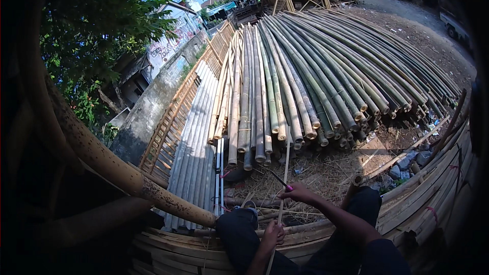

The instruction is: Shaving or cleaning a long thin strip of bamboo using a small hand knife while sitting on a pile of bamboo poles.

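My left hand [273, 235] is closed around a long, thin, pale bamboo strip [286, 170] low between my knees. The strip stands at a steep slant, its upper end reaching toward the bamboo pile and its lower end leaving the picture at the bottom. Higher up along it, my right hand [299, 193] grips a knife [278, 178] with a pinkish handle and a narrow dark blade pointing up and left. The knife's handle lies right by the strip; whether the blade's edge touches it I cannot tell.
A large pile of long bamboo poles [316, 81] fans out ahead. Split bamboo lengths [412, 214] lie around my legs. At left are a thick speckled pole [178, 203], corrugated sheets [191, 158], a bamboo fence [168, 137] and a wall [147, 122]. Stones [402, 165] sit at right.
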The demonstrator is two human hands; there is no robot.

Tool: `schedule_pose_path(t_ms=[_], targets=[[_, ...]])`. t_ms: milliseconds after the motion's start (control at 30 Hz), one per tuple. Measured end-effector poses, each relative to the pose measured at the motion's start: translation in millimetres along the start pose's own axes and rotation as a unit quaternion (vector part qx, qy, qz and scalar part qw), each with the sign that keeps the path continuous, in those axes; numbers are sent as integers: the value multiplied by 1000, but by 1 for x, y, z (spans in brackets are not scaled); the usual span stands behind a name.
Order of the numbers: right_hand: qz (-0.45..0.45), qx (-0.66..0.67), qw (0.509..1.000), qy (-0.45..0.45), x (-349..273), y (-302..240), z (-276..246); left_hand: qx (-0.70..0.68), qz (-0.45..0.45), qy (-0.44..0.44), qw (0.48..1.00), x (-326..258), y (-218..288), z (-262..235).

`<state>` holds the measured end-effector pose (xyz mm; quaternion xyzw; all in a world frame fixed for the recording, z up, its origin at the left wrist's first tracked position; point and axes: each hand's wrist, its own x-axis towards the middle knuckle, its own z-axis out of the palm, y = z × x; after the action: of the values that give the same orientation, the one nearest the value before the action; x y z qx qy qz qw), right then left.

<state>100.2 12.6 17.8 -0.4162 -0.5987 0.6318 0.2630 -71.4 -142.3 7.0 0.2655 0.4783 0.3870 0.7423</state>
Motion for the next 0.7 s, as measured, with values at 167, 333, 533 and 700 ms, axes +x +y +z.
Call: schedule_pose_path(t_ms=[167,333,533,700], targets=[[19,15,1000,-4,5,10,0,-17,-17,-20,1000,2,5,0],[27,35,998,-50,-2,0,11,-81,-24,-38,996,6,17,-3],[-61,6,998,34,-1,-8,-2,-125,-27,-71,989,1,25,1],[-83,59,987,127,1,-15,-28,-139,-30,-94,985,-5,23,-1]])
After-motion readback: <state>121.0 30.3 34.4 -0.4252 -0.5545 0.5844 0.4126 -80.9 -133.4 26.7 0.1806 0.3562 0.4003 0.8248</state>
